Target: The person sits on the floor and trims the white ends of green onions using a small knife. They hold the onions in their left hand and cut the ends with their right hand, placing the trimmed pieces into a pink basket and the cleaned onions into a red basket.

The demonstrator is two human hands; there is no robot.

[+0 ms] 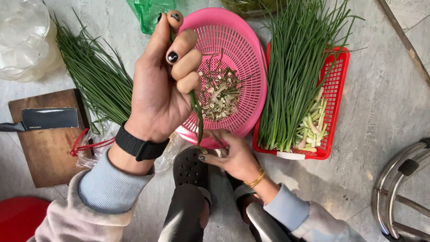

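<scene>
Thin green chive stalk (196, 112), hanging upright, pinched at both ends

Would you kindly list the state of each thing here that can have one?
left hand: closed on chive stalk
right hand: pinching the stalk's lower end
pink colander: holding trimmings
red basket: filled with chives
cleaver: lying flat on cutting board

Knife handle (9, 127) cut off; stool (401, 192) too

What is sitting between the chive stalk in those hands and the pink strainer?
Nothing visible. The left hand and right hand hold the chive stalk directly over the near rim of the pink strainer, with no object between them.
</scene>
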